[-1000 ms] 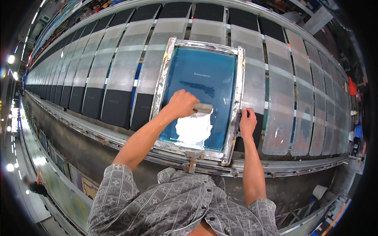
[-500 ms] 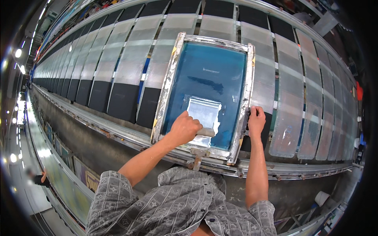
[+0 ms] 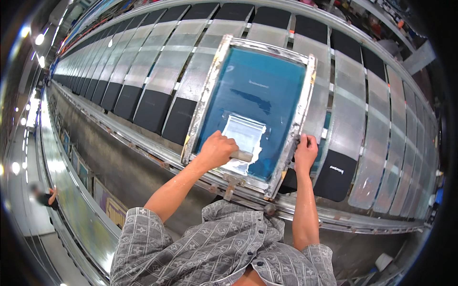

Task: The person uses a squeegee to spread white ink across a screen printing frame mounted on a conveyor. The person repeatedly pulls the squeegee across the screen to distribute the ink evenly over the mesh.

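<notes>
My left hand (image 3: 217, 150) grips a short squeegee (image 3: 243, 155) over a patch of white ink (image 3: 243, 133) in the lower part of a blue-coated screen (image 3: 276, 109). The screen sits in a worn, stained metal frame (image 3: 269, 52) above a row of panels. My right hand (image 3: 305, 152) has its fingers closed at the frame's right edge. Right of it lies a black panel (image 3: 334, 176) with a small white print on its surface.
Rows of clear sheets and black pieces (image 3: 152, 109) run left and right along the long bench. A metal rail (image 3: 124, 136) edges the near side. A co-worker (image 3: 47, 195) stands beside another long bench (image 3: 81, 200) at the left.
The white blob has been smeared into a flatter patch as the squeegee moved down. The screen has shifted one panel leftward along the row, leaving the printed black panel in view.
</notes>
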Available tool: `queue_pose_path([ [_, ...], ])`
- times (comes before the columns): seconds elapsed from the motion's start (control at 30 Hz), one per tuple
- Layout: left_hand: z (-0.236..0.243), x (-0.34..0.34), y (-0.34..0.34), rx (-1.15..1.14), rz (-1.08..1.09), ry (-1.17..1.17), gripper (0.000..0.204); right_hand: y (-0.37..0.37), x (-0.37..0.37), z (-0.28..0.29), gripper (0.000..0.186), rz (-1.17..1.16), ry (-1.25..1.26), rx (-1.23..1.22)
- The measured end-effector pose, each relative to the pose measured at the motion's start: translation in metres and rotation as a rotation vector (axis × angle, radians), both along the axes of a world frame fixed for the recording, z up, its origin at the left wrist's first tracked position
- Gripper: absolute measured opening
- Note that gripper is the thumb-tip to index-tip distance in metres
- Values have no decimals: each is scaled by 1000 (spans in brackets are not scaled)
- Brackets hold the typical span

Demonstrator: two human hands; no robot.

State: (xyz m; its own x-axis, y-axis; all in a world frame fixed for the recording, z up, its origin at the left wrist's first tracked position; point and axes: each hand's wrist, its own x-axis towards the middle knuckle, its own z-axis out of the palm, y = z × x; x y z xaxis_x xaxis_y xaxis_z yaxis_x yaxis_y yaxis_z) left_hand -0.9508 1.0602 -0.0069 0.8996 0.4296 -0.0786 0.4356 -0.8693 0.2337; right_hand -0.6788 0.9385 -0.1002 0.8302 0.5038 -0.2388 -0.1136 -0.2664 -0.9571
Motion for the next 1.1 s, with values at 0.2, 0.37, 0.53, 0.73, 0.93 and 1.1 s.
queue_pose_path([
  [0.2,1,-16,39,-196,-34,189,16,17,-25,2,26,-20,-121,-140],
  [0.37,1,32,97,-115,6,111,25,21,-25,10,28,-1,-222,-273],
  [0.53,-6,56,119,-72,-14,136,24,21,-27,6,28,-3,-231,-271],
  [0.73,-11,35,87,-71,-55,145,17,20,-25,2,27,-2,-183,-276],
  [0.93,-14,-25,13,10,-58,-95,19,22,-21,2,23,-5,-92,-218],
  [1.1,0,-38,19,-1,-22,-205,25,39,-25,57,21,-14,-90,-161],
])
